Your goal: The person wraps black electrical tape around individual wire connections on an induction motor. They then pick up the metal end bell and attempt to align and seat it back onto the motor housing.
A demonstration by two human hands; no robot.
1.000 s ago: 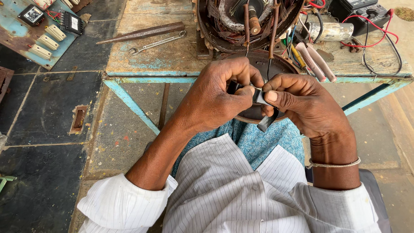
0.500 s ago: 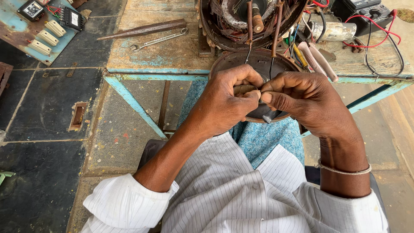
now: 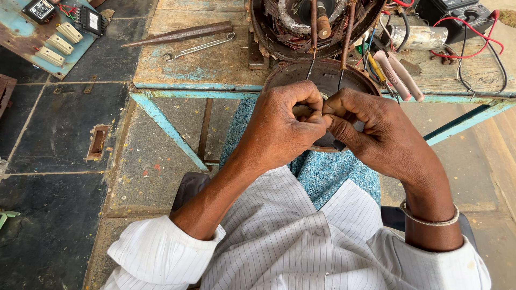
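Note:
My left hand (image 3: 282,129) and my right hand (image 3: 379,134) are pressed together over my lap, just below the table edge. Two thin copper wires (image 3: 312,59) hang down from the wound motor stator (image 3: 301,24) on the table and run into my fingers. The left thumb and fingers pinch a wire end. In the right hand is a small dark object (image 3: 337,144) whose tip pokes out under the fingers; I cannot tell what it is. A round rusty motor cover (image 3: 322,75) stands behind both hands, partly hidden by them.
On the worn wooden table (image 3: 215,64) lie a spanner (image 3: 199,47), a long metal rod (image 3: 177,33), pink-handled pliers (image 3: 398,75) and a meter (image 3: 465,16) with red and black leads. A blue switch panel (image 3: 48,32) lies on the dark floor at left.
Both hands have risen closer to the motor cover and closed more tightly together. The dark object shows less between the fingers than before.

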